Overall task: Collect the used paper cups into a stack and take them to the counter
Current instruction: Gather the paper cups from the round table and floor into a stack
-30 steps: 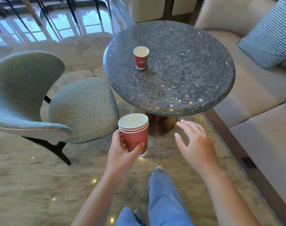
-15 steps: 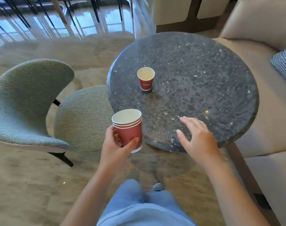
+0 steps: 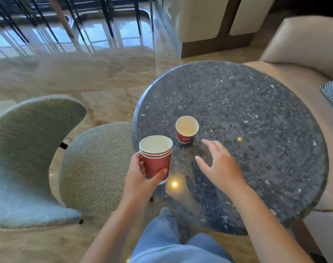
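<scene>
The table top is polished dark stone flecked with pale chips, glossy enough to mirror points of light, and the floor is beige veined stone, likewise shiny. The stack and the single cup are paper, matt red outside with white rims and pale smooth insides. The chair wears coarse, nubbly grey-green cloth, the sofa smooth matt beige upholstery, the cushion a fine checked weave

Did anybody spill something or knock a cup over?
No, nothing stands out. The lone cup stands upright on the dark table, no puddle around it, and the left hand holds the stack upright.
</scene>
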{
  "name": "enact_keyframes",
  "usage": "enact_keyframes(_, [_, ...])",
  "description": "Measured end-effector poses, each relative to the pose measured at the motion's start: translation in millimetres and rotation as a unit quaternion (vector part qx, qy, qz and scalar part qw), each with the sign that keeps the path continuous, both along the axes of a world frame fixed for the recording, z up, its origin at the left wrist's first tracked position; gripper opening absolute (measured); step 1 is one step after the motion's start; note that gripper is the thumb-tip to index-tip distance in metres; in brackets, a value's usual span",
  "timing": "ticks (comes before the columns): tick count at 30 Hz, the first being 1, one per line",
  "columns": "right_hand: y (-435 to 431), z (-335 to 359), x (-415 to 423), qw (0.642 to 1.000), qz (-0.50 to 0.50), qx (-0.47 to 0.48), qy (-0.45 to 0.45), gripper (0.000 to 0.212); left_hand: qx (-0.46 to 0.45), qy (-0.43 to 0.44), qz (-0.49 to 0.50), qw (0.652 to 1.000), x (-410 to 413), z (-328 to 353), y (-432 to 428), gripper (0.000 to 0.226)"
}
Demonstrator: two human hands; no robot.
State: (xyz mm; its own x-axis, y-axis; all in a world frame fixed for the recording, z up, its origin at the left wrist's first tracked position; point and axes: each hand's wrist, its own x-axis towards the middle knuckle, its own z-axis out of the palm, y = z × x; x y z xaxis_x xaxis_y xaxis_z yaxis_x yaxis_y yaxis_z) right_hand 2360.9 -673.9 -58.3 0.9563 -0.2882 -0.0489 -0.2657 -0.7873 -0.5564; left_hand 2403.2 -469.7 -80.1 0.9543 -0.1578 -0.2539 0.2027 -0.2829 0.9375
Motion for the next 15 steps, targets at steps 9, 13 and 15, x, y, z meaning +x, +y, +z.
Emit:
enact_keyframes(9, [-11,-16,55,0.995,-0.063,0.072,0.009,0.076,0.015,-0.018,-0.029,0.999,49,2,-9,0.065])
enact_keyframes(13, [-13,-25,76,0.997,-0.051,0.048,0.026,0.083,0.025,-0.021,-0.02,0.999,58,3,-10,0.067])
enact_keyframes(15, [-15,-30,85,0.997,-0.052,0.041,0.035,0.086,0.027,-0.017,-0.016,0.999,61,3,-11,0.067])
